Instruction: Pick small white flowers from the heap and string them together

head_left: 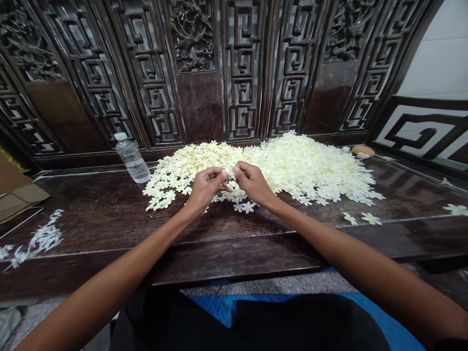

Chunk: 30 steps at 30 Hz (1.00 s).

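My left hand and my right hand meet close together in the middle, above the near edge of a heap of flowers. Thumb and forefinger are pinched on each. Whatever is between the fingertips is too small and too hidden to name against the pale blossoms behind. The white flowers form a broad pile on the right. Left of it, and running into it, lie flowers of a yellower cream. A few loose flowers rest on the wood just below my right hand.
A clear plastic bottle with a white cap stands left of the flowers. Thin white scraps and a cardboard box are at far left. A round tan object sits at back right. Behind the dark bench rises a carved lattice back.
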{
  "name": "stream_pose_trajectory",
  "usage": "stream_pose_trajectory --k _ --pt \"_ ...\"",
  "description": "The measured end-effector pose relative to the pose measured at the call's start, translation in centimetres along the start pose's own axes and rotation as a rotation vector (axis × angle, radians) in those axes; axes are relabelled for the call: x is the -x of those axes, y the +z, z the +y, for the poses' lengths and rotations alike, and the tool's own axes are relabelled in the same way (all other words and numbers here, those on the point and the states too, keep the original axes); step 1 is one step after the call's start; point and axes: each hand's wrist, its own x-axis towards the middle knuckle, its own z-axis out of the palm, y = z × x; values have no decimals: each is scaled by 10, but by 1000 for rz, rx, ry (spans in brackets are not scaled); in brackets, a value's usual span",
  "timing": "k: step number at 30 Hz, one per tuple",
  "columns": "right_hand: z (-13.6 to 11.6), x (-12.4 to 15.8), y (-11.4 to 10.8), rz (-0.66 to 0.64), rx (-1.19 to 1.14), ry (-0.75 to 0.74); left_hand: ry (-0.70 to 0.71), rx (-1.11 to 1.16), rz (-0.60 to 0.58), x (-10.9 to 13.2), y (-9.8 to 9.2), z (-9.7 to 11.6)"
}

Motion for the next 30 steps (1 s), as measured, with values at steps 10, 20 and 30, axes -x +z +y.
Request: stream_pose_trajectory --k 10,20,30 --pt "5 1 3 19 -57 29 -20 4 32 2 3 0" --pt "2 3 8 52 -100 59 -35 28 18 1 1 -3" --pt "3 3 8 35 -173 73 -50 84 31 0 1 -6"
